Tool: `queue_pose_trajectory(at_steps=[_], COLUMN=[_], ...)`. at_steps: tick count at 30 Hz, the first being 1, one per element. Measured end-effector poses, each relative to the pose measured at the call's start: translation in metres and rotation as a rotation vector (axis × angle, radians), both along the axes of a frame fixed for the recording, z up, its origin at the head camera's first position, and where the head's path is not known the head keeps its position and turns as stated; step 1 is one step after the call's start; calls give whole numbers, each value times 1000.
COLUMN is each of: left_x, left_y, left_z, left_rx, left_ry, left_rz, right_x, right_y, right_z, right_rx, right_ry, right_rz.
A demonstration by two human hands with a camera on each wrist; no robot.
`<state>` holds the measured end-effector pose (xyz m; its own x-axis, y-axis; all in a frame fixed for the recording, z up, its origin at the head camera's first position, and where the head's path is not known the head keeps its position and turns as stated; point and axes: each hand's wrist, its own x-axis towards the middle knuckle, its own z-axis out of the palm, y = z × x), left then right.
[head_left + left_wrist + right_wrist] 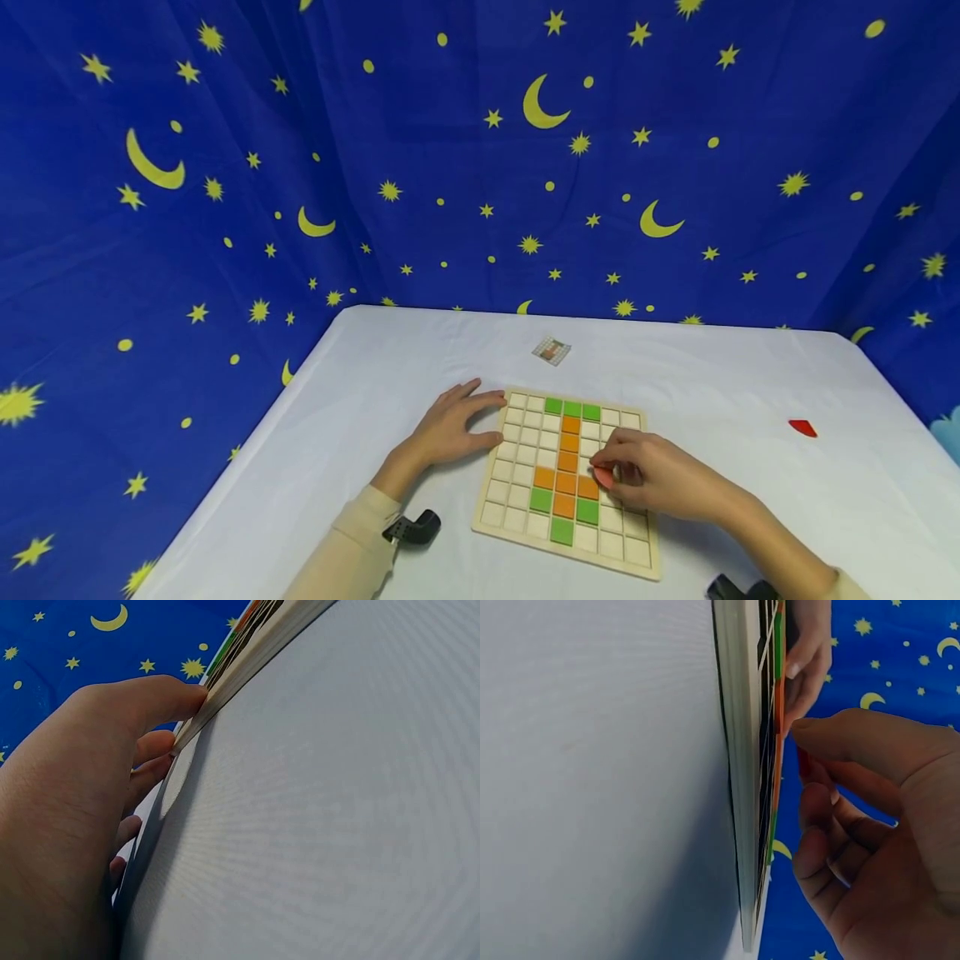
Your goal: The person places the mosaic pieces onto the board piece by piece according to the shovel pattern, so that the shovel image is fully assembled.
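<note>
A wooden grid board [577,557] lies on the white table with orange and green square tiles in several of its cells. My right hand [660,475] pinches a small red piece [603,477] with a curved edge over the board's right half; the fingers cover part of it. In the right wrist view, the red piece [803,763] shows between thumb and fingers. My left hand [450,425] rests at the board's left edge, fingers spread. Its thumb [184,697] touches the board's rim in the left wrist view.
Behind the board lies a small card [552,351] printed with a grid pattern. A red wedge-shaped piece [802,428] lies on the table [720,375] at the right. A blue curtain [450,150] with yellow moons and stars stands around the table.
</note>
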<state>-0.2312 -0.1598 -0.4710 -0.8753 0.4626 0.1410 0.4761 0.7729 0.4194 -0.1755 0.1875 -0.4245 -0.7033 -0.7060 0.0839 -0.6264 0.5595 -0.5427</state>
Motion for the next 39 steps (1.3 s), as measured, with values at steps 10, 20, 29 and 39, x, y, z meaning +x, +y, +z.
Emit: queue_pose_trajectory(at_steps=[10,20,29,39], left_x=[0,-1,0,-1], left_y=[0,2,-2,0], left_z=[2,-2,-1,-2], left_rx=[-3,-2,-11,-5], left_ry=[-23,0,-6,-6], left_rz=[12,7,13,6], right_x=[-1,1,6,15], right_y=[-19,-36,-56,-68], right_z=[0,3,1,0], right_rx=[-3,52,35,28], right_ry=[30,-10,16,30], right_rz=[62,81,163,224])
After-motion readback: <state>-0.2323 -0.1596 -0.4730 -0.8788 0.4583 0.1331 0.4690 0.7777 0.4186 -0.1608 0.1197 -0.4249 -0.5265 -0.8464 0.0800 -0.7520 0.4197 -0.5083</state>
